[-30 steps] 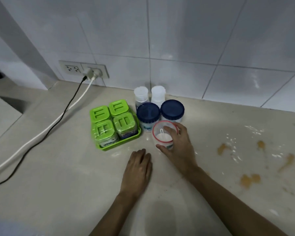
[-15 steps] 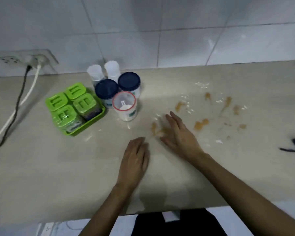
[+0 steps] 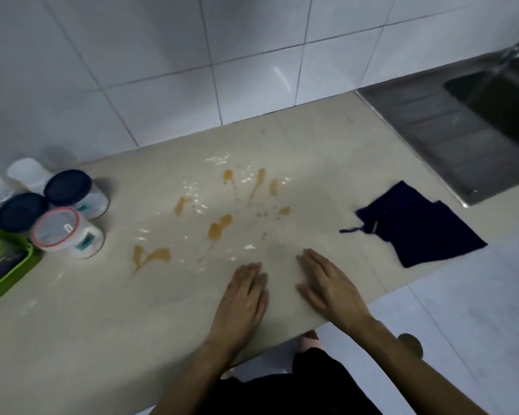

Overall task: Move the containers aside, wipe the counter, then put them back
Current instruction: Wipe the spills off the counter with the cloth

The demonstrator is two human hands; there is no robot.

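Jars (image 3: pixel 68 215) grouped left, clear of stains (image 3: pixel 219 229). Left hand (image 3: pixel 243 298), right hand (image 3: pixel 330 287) flat on desk (image 3: pixel 87 310), grips spread, empty; cloth (image 3: pixel 420 226) near right.

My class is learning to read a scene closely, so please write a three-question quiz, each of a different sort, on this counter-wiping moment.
1. True or false: the right hand holds the dark blue cloth.
2. Which lies between the containers and the cloth? A) orange-brown spills B) a sponge C) a plate
3. Fill in: the jar nearest the spills, beside the two blue-lidded jars, has a ___-rimmed lid.

Key: 1 false, it lies flat on the counter, as does the left hand; 2 A; 3 red.
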